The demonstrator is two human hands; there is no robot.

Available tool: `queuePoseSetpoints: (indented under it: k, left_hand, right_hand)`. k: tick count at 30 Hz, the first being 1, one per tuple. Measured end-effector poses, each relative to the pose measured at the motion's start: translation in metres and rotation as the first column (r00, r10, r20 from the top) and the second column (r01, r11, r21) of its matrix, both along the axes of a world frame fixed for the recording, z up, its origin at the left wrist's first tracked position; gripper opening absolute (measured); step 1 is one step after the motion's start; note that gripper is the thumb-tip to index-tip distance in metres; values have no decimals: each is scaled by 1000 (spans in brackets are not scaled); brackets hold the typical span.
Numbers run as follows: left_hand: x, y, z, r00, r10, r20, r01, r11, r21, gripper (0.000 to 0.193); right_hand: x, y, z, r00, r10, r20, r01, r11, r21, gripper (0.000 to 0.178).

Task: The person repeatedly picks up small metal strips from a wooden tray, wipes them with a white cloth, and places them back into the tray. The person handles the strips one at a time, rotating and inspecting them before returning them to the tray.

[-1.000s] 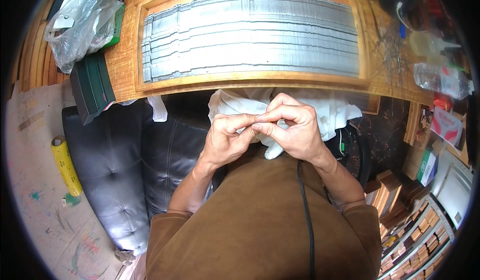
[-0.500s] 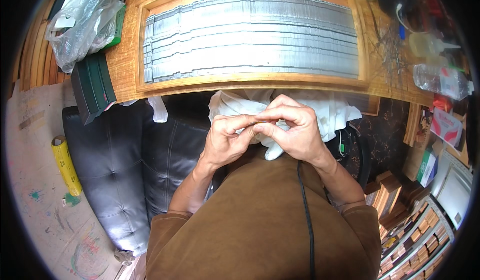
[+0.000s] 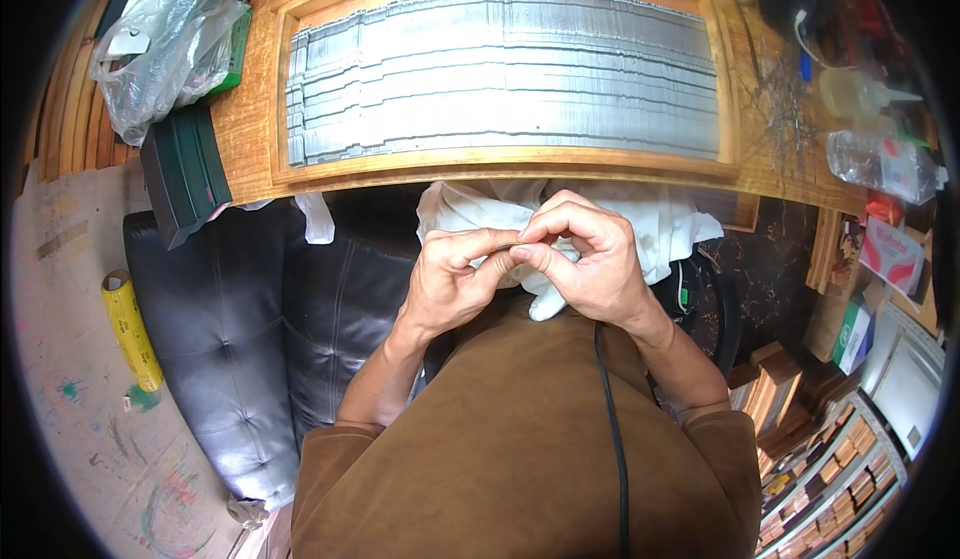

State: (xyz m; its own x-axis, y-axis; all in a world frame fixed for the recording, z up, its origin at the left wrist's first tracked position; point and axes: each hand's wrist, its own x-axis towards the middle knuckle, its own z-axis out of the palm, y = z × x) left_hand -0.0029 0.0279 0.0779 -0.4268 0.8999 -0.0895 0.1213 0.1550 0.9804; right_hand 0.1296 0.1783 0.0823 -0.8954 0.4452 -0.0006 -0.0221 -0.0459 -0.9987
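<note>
Half a second on, the right fingertips edge slightly rightward, and the left hand [image 3: 450, 274] barely budges. Here they are, tip to tip, just short of the near rim of the wooden tray [image 3: 500, 156], around its middle. Left thumb and forefinger pinch a thin dark piece [image 3: 506, 247]; the right hand [image 3: 600, 264] appears to nip its other end, though skin covers most of it and its full shape can't be told.

Here's the danger: that's a fingertip grip, with little to hold. An uneven tug or twist could pop the piece loose, likely into the white cloth [image 3: 460, 209] bunched under the tray's near rim, a tough place to find it. A sharp edge, if it has one, could nick those bare fingers.

Look at the pose: forearms angling inward toward the tray, elbows wide, right forefinger arched over its thumb, left fingers curled in.

Farther out, the tray lies on the surface [image 3: 245, 99], packed with rows of grey strips [image 3: 500, 74]; dark slivers [image 3: 785, 109] scatter to its right, and a black padded seat [image 3: 235, 309] sits nearer and leftward of it.
</note>
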Motion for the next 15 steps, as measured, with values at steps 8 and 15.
queuePoseSetpoints:
  k: [8, 15]
  left_hand:
    - [1, 0, -3, 1000, 4, 25, -4, 1000, 24, 18]
    - [3, 1, -3, 999, 29, 42, -31, 998, 48, 16]
  right_hand:
    - [-2, -1, -3, 999, -43, -31, 44, 999, 27, 9]
    - [-2, 2, 4, 999, -45, -18, 47, 992, 121, 10]
